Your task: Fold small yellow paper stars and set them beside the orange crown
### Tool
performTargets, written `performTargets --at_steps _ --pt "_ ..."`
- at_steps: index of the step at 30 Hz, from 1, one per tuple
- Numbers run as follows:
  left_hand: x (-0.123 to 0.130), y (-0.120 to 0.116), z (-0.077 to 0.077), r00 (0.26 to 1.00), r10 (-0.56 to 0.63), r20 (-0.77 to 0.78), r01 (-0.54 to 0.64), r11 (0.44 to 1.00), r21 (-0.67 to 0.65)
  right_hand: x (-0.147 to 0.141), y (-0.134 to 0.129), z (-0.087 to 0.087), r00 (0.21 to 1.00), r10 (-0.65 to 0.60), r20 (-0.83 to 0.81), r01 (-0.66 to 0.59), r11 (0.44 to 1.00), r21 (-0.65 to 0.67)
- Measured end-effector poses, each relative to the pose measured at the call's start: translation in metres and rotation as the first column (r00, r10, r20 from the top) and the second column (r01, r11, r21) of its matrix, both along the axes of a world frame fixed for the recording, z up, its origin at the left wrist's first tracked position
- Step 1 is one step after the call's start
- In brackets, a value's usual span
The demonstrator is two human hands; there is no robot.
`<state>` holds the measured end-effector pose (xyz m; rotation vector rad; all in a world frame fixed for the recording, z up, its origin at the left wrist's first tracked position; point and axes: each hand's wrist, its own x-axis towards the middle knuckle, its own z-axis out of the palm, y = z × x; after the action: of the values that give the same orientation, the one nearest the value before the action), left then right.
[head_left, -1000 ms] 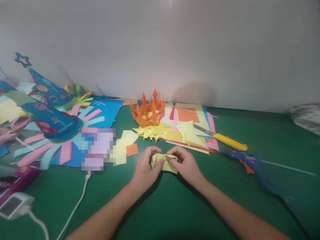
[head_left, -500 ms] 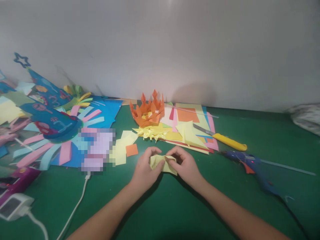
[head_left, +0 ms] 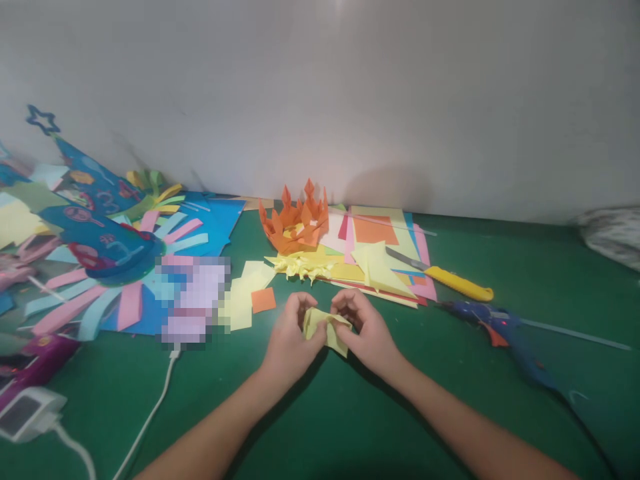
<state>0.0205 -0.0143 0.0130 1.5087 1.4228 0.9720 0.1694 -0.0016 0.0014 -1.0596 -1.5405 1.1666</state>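
A small creased piece of pale yellow paper (head_left: pixel 334 335) is held between my two hands above the green table (head_left: pixel 340 420). My left hand (head_left: pixel 295 337) pinches its left side, thumb in front and fingers curled behind. On the other side, my right hand (head_left: pixel 367 330) grips the paper with its thumb near the middle, the fingers bent above. Just beyond my hands lies a cluster of crinkled yellow paper pieces (head_left: pixel 305 267). An orange folded-paper crown (head_left: pixel 295 227) stands behind them. Left of my hands is a small orange paper square (head_left: pixel 263 300) beside pale yellow sheets (head_left: pixel 240 303).
A yellow-handled cutter (head_left: pixel 460 283) rests at the right edge of a paper stack (head_left: pixel 380 230). Nearer lies a blue glue gun (head_left: pixel 510 333) with a stick in it. Decorated blue cone hats (head_left: pixel 107 240), a blurred-out patch (head_left: pixel 195 300) and a white cable (head_left: pixel 163 393) occupy the left.
The yellow paper has turned and tilted between my fingers, its lower right corner now pointing further down. My hands have shifted only slightly. Everything else stays put.
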Motion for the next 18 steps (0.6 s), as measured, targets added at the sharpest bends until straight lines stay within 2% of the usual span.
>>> performTargets --at_steps 7,13,18 --pt "0.0011 -0.0006 0.0025 0.994 0.009 -0.105 -0.004 0.999 0.051 -0.0001 -0.0007 0.0012 1.000 -0.010 -0.007 0.010 1.000 0.003" --pt "-0.0009 -0.0001 0.0037 0.993 0.030 -0.117 -0.023 0.998 0.056 -0.0003 -0.0011 0.0001 0.998 -0.057 -0.034 0.057 0.998 -0.011" --pt "-0.0015 0.0007 0.0023 0.994 0.043 -0.103 -0.037 0.997 0.065 -0.0002 0.0003 -0.0004 0.999 -0.023 -0.030 0.023 1.000 0.001"
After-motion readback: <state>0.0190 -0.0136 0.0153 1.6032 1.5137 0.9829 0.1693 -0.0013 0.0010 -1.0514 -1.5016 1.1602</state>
